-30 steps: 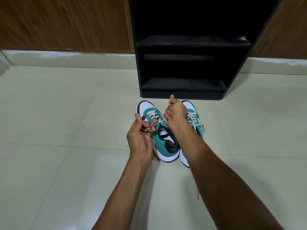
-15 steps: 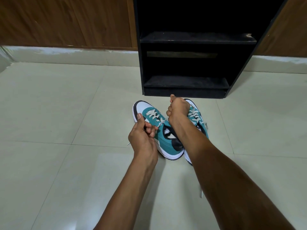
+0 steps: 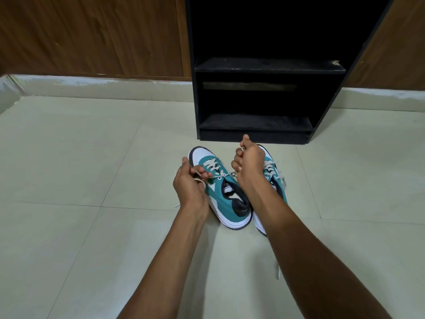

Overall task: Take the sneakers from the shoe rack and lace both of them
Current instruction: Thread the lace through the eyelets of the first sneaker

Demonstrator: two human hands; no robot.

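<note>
Two teal and white sneakers stand side by side on the floor tiles, toes toward the rack. The left sneaker [image 3: 224, 196] has cream laces [image 3: 212, 166] crossed over its tongue. My left hand [image 3: 189, 183] pinches one lace end at the shoe's left side. My right hand [image 3: 249, 162] is closed on the other lace end, held above and to the right. The right sneaker [image 3: 273, 178] is largely hidden behind my right wrist; a loose lace [image 3: 278, 270] trails from under my forearm.
A black shoe rack [image 3: 255, 127] with bare shelves stands just beyond the shoes against a wooden wall [image 3: 92, 35]. Pale floor tiles [image 3: 80, 157] spread to both sides and toward me.
Both hands stay on the left sneaker's lace ends. My right hand has drawn slightly up and away, and the lace across the shoe looks tauter.
</note>
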